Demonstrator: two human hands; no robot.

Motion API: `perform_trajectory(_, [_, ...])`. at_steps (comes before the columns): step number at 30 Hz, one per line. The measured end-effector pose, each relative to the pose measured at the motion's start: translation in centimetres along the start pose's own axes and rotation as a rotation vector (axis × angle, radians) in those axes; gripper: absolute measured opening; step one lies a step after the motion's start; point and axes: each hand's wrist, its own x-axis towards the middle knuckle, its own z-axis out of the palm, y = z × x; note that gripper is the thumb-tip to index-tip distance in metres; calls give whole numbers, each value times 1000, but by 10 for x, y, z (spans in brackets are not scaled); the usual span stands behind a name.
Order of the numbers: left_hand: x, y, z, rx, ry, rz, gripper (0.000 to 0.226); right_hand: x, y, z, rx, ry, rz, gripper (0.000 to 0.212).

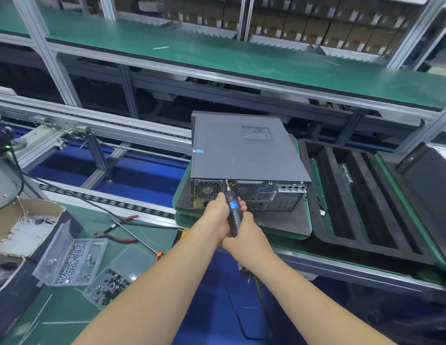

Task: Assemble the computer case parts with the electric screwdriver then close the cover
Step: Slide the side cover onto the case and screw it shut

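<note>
Both arms reach forward, left hand and right hand with fingers clamped around the screwdriver, its tip at the computer case rear; the screw itself is too small to see.

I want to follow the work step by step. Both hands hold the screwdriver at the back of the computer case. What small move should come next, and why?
Probably press and drive that screw home: the screwdriver, held by the left hand and right hand, has its tip at the top edge of the computer case rear panel, and the cover looks already closed.
</note>
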Motion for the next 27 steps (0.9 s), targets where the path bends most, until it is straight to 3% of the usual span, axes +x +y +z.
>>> perform_trajectory(10, [-6,5,-28,6,-14,79,58,-6,-1,5,-1,-47,-71,56])
perform_trajectory(15, [-20,31,-48,-7,3,163,60,-1,-27,13,-53,-66,-154,74])
perform_trajectory(20, [-39,58,-101,27,99,283,55,7,-65,41,-138,-104,-251,42])
perform_trajectory(27, [-95,79,-194,83,449,426,41,1,-118,112,-290,-328,-479,29])
